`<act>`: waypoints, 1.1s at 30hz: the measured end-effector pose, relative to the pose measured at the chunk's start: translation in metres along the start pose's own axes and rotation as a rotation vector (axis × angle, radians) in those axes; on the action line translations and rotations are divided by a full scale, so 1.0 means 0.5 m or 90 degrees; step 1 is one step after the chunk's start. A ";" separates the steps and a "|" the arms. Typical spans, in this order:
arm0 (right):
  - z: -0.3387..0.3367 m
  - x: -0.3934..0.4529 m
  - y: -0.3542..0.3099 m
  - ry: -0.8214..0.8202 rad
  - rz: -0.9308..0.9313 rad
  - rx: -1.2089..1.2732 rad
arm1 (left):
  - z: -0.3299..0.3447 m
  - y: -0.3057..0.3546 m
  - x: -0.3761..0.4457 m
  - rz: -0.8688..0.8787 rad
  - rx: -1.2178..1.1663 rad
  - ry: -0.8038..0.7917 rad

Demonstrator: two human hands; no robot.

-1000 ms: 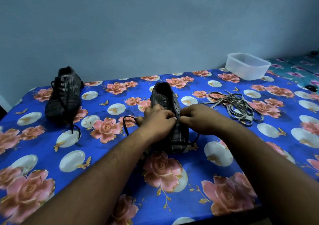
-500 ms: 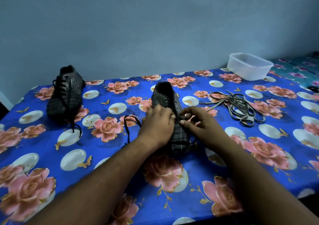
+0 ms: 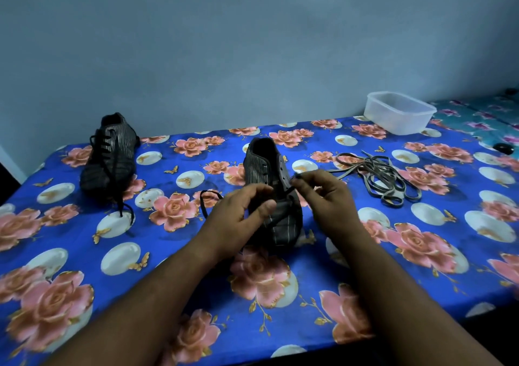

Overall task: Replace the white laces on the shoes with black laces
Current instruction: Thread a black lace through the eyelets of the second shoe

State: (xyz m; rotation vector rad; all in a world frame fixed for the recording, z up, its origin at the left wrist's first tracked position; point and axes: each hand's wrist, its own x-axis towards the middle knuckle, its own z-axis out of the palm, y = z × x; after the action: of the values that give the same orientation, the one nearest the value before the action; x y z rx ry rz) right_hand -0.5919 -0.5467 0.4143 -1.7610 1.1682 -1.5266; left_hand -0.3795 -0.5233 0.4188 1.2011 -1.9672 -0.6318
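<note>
Striped dark shoe (image 3: 271,191), half-laced, black lace (image 3: 289,190) pinched by right hand (image 3: 327,197).

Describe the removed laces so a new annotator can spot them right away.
Start at the clear plastic tub at the far right of the floral blue tablecloth. Just in front of it, nearer the person, lies a loose tangle of pale flat laces, right of the middle shoe. Unlike the thin black lace threaded in that shoe, they are greyish, wider and threaded through nothing.
</note>
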 end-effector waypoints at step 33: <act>-0.081 0.017 0.031 0.374 0.146 -0.094 | 0.019 0.002 -0.028 -0.020 0.195 -0.010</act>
State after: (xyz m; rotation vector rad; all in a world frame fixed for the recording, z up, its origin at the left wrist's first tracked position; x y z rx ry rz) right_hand -0.6353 -0.5557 0.4146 -1.2278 1.7326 -1.9113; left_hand -0.3837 -0.5099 0.4091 1.4140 -2.1152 -0.3634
